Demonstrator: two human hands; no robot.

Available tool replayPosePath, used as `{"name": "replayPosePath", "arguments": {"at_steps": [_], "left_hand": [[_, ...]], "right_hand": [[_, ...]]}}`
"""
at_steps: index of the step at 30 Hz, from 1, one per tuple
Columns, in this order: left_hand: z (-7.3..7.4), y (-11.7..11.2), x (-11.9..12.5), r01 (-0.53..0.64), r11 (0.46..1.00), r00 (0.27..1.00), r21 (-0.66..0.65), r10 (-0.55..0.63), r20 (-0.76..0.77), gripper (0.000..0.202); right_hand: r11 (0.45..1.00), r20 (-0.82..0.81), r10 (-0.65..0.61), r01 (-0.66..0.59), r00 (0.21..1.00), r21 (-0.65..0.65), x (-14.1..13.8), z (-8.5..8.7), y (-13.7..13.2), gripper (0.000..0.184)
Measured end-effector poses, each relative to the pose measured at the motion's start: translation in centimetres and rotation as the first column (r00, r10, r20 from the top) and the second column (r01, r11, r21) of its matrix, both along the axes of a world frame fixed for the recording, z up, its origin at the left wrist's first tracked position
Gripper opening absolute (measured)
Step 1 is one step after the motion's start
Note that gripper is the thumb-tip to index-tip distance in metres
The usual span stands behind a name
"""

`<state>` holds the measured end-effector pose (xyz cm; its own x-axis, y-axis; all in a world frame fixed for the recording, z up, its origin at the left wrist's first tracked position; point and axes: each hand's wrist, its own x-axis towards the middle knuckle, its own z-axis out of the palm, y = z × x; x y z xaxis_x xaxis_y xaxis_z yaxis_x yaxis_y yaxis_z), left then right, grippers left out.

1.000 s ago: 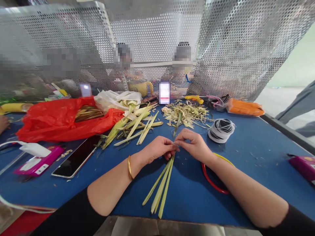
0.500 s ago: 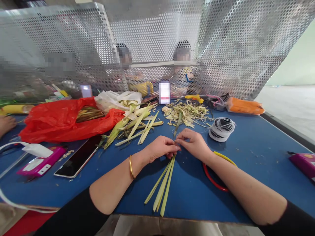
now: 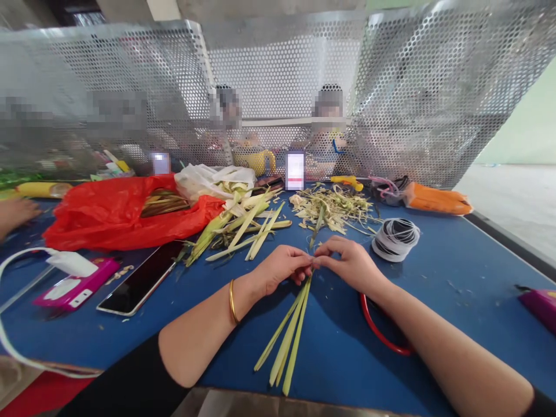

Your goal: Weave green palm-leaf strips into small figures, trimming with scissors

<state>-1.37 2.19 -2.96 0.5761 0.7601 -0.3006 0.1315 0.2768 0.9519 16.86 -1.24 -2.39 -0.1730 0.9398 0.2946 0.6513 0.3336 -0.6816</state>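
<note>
Both my hands meet at the middle of the blue table (image 3: 438, 272). My left hand (image 3: 278, 269) is closed, pinching the top ends of a bundle of pale green leaf strips (image 3: 289, 333). My right hand (image 3: 353, 265) is also closed in a pinch on the same ends, fingertips touching the left ones. The strips fan out from the pinch toward the near table edge. A gold bangle (image 3: 232, 301) sits on my left wrist. A red ring (image 3: 380, 333) lies under my right forearm.
Behind the hands lie loose leaf strips (image 3: 245, 223), a heap of leaf scraps (image 3: 332, 205) and a coil of white and black cord (image 3: 395, 238). A red plastic bag (image 3: 113, 211), a phone (image 3: 139, 278) and a pink case (image 3: 72, 286) lie left. Perforated metal screens stand behind; people sit beyond.
My hands stay pinched on the strip ends with only slight finger movement. The camera has tilted a little, so everything sits slightly lower in view.
</note>
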Motion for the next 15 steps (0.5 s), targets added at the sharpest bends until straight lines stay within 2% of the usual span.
{"name": "replayPosePath", "arguments": {"at_steps": [3,9,15], "left_hand": [[-0.26,0.11,0.03,0.014,1.000,1.000,0.004,-0.014,0.014,0.026],[-0.29,0.20,0.05,0.006,1.000,1.000,0.006,-0.006,-0.008,0.021],[-0.16,0.18,-0.01,0.009,1.000,1.000,0.001,-0.009,-0.021,0.019]], "right_hand": [[1.000,0.037,-0.006,0.006,0.999,-0.021,-0.29,0.12,-0.21,0.009],[0.994,0.103,0.029,-0.040,0.994,0.098,-0.36,0.26,-0.24,0.017],[0.997,0.020,0.012,-0.014,1.000,0.080,-0.19,-0.20,0.08,0.018]]}}
